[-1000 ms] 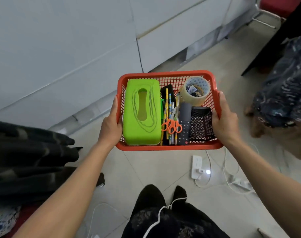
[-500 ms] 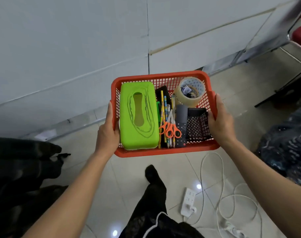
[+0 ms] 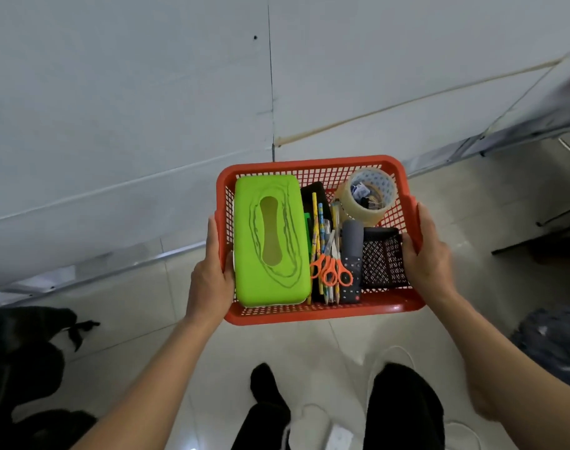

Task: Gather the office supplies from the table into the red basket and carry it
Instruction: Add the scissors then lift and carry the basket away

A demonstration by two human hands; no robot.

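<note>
A pale wall [image 3: 114, 108] and a tiled floor [image 3: 140, 306] are seen behind a red basket [image 3: 309, 315], which is held in the air. Its left edge is grasped by the left hand [image 3: 212, 280] and its right edge by the right hand [image 3: 429, 258] (thumbs lie on the rim, the other fingers hidden beneath). A green tissue box [image 3: 270, 241] is laid along the basket's left edge, scissors [image 3: 330, 274] and pencils [image 3: 316, 228] in the middle, a tape roll [image 3: 368, 198] in the far right corner.
</note>
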